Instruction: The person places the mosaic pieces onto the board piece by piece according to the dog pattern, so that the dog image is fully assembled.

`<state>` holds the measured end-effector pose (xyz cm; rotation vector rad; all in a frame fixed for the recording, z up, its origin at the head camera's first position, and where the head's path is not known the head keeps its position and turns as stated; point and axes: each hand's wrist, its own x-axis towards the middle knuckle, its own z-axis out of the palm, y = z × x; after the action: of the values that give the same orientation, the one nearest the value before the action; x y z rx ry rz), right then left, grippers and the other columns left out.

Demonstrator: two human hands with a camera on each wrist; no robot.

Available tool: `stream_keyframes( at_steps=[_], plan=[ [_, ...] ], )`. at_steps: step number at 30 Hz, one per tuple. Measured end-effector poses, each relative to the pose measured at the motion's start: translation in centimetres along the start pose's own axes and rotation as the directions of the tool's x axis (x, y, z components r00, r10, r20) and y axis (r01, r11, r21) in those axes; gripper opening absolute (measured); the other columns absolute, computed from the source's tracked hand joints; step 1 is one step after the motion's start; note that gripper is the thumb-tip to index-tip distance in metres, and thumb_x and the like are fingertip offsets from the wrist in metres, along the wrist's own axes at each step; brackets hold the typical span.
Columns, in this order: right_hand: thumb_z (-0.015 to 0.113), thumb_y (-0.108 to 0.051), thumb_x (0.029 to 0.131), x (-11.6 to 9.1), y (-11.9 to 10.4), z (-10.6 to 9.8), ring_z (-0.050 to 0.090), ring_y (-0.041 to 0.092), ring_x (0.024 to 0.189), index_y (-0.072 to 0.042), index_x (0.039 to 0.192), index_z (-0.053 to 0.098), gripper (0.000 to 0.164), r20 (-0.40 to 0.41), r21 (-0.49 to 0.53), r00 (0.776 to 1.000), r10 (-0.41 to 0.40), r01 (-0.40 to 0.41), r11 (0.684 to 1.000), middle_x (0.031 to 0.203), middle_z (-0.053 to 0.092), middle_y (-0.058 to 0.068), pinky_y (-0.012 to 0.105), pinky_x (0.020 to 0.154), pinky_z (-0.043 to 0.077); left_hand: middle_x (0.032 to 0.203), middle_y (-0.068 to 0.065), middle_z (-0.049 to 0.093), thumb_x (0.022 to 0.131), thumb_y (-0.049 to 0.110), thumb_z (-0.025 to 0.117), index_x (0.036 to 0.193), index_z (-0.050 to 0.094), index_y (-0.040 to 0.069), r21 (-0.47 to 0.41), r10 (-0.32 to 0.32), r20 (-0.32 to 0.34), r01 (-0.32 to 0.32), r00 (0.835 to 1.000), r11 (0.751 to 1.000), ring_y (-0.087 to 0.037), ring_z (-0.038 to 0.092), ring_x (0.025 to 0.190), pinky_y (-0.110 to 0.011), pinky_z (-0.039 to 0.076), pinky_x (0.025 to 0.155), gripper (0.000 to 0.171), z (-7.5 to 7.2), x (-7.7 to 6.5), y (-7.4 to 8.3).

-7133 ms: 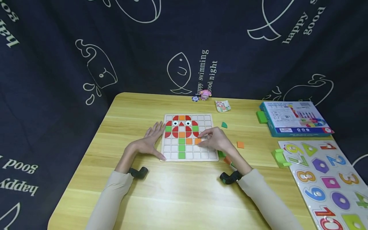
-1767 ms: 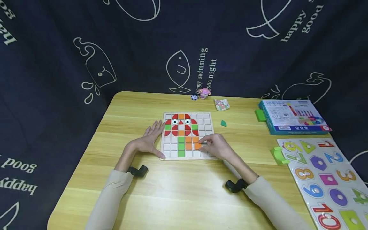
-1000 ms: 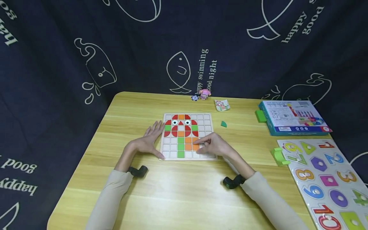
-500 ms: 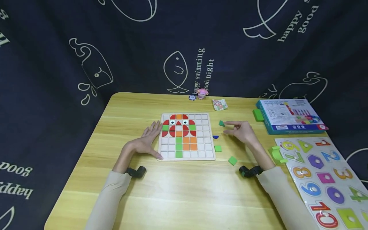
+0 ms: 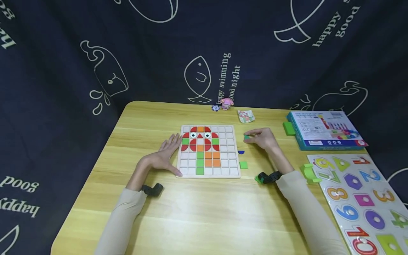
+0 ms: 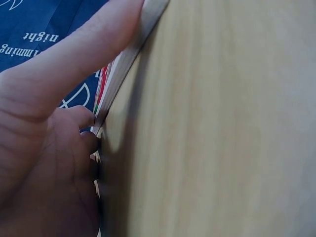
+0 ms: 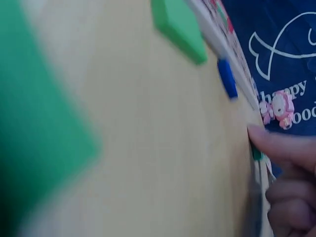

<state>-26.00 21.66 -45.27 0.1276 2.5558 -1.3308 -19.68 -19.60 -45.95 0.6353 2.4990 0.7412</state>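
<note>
My left hand (image 5: 162,157) lies spread along the left edge of the white grid board (image 5: 227,171), with thumb and fingers touching its rim. On the board, red, orange and green tiles and two eye pieces form a figure; two rows of orange squares (image 5: 212,159) sit beside a green column (image 5: 200,163). To the right of the board, my right hand (image 5: 262,139) pinches a dark green quarter-round piece (image 5: 246,137) between thumb and fingertips, low at the table. In the right wrist view the thumb partly hides this green piece (image 7: 256,152).
Right of the board lie a blue half-round piece (image 5: 241,152), a green square (image 5: 243,165) and another green piece (image 5: 257,180), partly under the wrist camera. Behind are a small picture card (image 5: 246,116) and pink figurine (image 5: 226,103). A box (image 5: 328,129) and number puzzle (image 5: 363,200) stand right.
Four orange squares now form a block on the board; the loose orange one has left the table. My right hand moved off the board rightward and took the dark green piece. My left hand stayed.
</note>
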Motion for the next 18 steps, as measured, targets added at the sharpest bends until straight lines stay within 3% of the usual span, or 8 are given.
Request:
stream_keyframes(
  at_steps=[3,7,10,14,18],
  plan=[
    [0.078,-0.018,0.081,-0.2,0.1,-0.2,0.027,0.012,0.055,-0.008,0.11,0.073,0.031,0.049,-0.047,0.997,-0.054,0.056,0.997,0.065,0.038,-0.005,0.025,0.056,0.032,0.161,-0.009,-0.023,0.058,0.056,0.086,0.155,-0.01,0.015,-0.003,-0.01,0.005,0.01,1.0,1.0,-0.029,-0.025,0.148,-0.054,-0.01,0.122,0.143,0.0,-0.1,0.1],
    [0.076,-0.019,0.083,-1.2,-0.6,0.2,0.024,0.012,0.049,-0.007,0.108,0.072,0.028,0.09,-0.062,0.989,-0.116,0.122,0.991,0.057,0.03,-0.005,0.023,0.049,0.028,0.161,-0.009,-0.022,0.058,0.056,0.087,0.155,-0.009,0.015,-0.006,-0.011,0.003,0.011,1.0,1.0,-0.03,-0.025,0.148,-0.053,-0.011,0.122,0.143,-0.1,-0.2,0.2],
    [0.076,-0.021,0.083,-2.4,-1.4,1.3,0.023,0.011,0.048,-0.008,0.108,0.072,0.028,0.152,-0.022,0.976,-0.158,0.164,0.986,0.052,0.027,-0.006,0.023,0.046,0.021,0.161,-0.01,-0.022,0.058,0.056,0.086,0.155,-0.009,0.014,0.001,-0.006,0.003,0.006,1.0,1.0,-0.031,-0.024,0.148,-0.054,-0.011,0.121,0.142,-0.1,-0.2,0.1],
    [0.076,-0.019,0.083,-3.9,-2.4,3.5,0.023,0.01,0.048,-0.009,0.107,0.073,0.026,0.291,0.034,0.936,-0.197,0.195,0.98,0.051,0.025,-0.005,0.023,0.046,0.022,0.161,-0.01,-0.022,0.058,0.057,0.085,0.155,-0.01,0.014,0.009,-0.007,0.008,0.007,1.0,1.0,-0.031,-0.025,0.148,-0.055,-0.011,0.121,0.143,-0.1,-0.1,0.0],
    [0.077,-0.018,0.082,-4.5,-2.9,5.4,0.023,0.011,0.049,-0.01,0.106,0.074,0.026,0.321,0.02,0.915,-0.245,0.252,0.968,0.053,0.025,-0.005,0.021,0.049,0.025,0.161,-0.009,-0.023,0.058,0.058,0.085,0.155,-0.01,0.014,0.015,-0.011,0.007,0.011,1.0,1.0,-0.029,-0.025,0.148,-0.053,-0.011,0.122,0.144,-0.1,0.0,0.0]
  ],
)
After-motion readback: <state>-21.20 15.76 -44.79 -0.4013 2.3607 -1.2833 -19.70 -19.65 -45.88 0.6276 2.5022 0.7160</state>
